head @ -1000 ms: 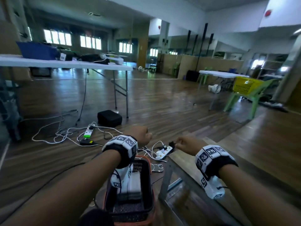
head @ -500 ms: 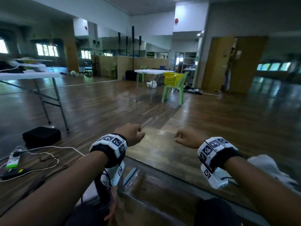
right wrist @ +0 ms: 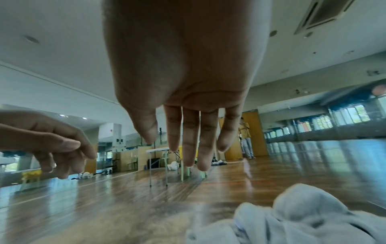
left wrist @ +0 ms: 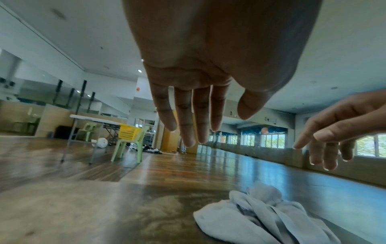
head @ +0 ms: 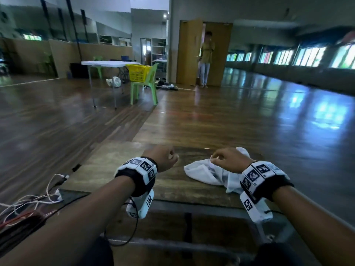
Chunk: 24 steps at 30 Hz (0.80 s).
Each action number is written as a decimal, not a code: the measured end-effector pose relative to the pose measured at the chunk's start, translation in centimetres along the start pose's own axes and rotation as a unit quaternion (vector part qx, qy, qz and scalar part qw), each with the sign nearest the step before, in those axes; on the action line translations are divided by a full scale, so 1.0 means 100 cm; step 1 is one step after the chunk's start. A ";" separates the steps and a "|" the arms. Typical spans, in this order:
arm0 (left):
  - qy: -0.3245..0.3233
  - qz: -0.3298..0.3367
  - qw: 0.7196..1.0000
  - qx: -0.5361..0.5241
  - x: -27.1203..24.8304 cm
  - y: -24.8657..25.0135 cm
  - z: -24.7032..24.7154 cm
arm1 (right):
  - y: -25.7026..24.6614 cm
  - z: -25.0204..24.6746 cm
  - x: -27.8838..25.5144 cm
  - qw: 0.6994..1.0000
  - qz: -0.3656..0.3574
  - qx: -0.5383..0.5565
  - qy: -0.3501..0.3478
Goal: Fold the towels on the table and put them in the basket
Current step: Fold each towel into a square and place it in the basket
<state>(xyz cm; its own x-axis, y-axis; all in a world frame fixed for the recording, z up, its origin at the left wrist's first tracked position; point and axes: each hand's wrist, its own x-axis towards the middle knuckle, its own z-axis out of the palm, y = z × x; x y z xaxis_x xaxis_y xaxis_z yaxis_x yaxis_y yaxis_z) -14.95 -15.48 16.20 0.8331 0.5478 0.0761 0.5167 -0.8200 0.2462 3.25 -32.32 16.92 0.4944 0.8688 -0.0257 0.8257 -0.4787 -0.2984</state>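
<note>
A crumpled white towel lies on the right part of the wooden table. My right hand hovers just above the towel's far side; in the right wrist view its fingers hang straight and hold nothing, with the towel below. My left hand hangs over the bare table to the left of the towel. In the left wrist view its fingers are also straight and empty, and the towel lies to the lower right. The basket that holds the folded towels is out of view.
White cables lie on the floor left of the table. Far off stand a white folding table and a green chair carrying a yellow basket. A person stands in the doorway.
The view has swung right, from the basket on the floor to the table. The white towel has come into sight, and both hands now hang over the table, the right one above the towel.
</note>
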 end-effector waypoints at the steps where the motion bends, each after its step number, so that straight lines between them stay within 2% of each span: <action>1: -0.013 0.007 1.000 -0.005 0.009 0.006 0.012 | 0.011 0.008 0.000 1.000 0.014 0.009 -0.007; 5: -0.043 0.057 0.997 0.002 0.044 0.024 0.065 | 0.051 0.047 0.012 0.996 0.074 0.025 -0.036; 9: -0.081 0.078 0.994 -0.006 0.075 0.036 0.117 | 0.080 0.087 0.034 0.993 0.107 0.023 -0.045; 13: -0.095 0.078 0.992 -0.018 0.110 0.042 0.161 | 0.097 0.116 0.060 0.993 0.115 -0.006 -0.015; 20: -0.111 0.076 0.991 -0.012 0.165 0.052 0.201 | 0.115 0.153 0.096 0.991 0.125 -0.041 0.027; 24: -0.121 0.114 0.986 -0.025 0.171 0.051 0.214 | 0.118 0.169 0.101 0.987 0.134 -0.071 0.046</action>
<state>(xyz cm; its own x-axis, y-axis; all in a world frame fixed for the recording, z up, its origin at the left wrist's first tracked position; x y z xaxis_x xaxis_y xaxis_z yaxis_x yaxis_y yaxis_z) 6.20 -13.86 -1.96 0.9525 0.2891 -0.0959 0.3046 -0.9052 0.2963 13.38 -27.10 -3.03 0.7176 0.6965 0.0021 0.6882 -0.7086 -0.1559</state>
